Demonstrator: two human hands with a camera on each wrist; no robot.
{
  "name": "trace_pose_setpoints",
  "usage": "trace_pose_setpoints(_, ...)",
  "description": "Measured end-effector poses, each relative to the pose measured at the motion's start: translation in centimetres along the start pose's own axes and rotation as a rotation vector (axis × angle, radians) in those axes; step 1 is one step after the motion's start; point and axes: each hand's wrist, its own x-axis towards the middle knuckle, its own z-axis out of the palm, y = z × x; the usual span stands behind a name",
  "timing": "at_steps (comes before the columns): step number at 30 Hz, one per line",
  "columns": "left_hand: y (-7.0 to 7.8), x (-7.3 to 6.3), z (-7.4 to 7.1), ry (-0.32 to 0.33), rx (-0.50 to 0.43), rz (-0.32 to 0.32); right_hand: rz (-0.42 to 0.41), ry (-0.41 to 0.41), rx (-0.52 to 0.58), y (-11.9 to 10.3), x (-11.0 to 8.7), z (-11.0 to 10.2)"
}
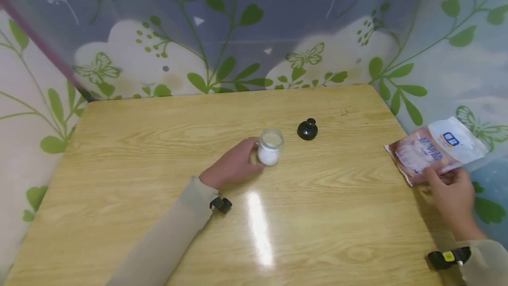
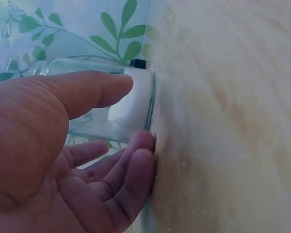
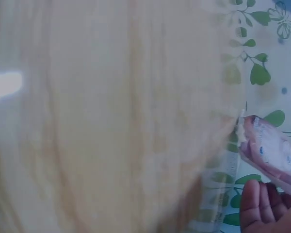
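A small glass jar (image 1: 271, 147) stands lidless on the wooden table, partly filled with white granules. My left hand (image 1: 235, 164) is at its left side, thumb and fingers curved around it. The left wrist view shows the thumb of my left hand (image 2: 72, 145) lying along the jar (image 2: 102, 116), its other fingers curled near the table. At the table's right edge my right hand (image 1: 452, 195) pinches a pink and white salt packet (image 1: 426, 151), held tilted. In the right wrist view the packet (image 3: 271, 150) is partly cut off by the frame's edge.
A round black lid with a knob (image 1: 307, 130) lies on the table (image 1: 158, 144), behind and right of the jar. Walls with a leaf and butterfly pattern (image 1: 238, 34) border the table's back and right side.
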Motion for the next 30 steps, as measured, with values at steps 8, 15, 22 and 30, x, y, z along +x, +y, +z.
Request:
trace_pose_setpoints(8, 0.3, -1.3, -2.6, -0.034, 0.008, -0.051, 0.06, 0.193, -0.069, -2.3, -0.7, 0.5)
trace_pose_setpoints(15, 0.9, -2.8, -5.8, 0.107, 0.04, -0.066, -0.263, 0.327, -0.071, -5.5, -2.8, 2.5)
trace_pose_setpoints(22, 1.0, -4.4, -6.7, 0.327, 0.028, -0.053, -0.758, 0.089, 0.029, -9.0, -6.0, 7.2)
trace_pose_setpoints(30, 2.2, -7.6, -7.0, 0.62, -0.066, -0.008, -1.091, -0.022, -0.003, -13.1, -8.5, 11.6)
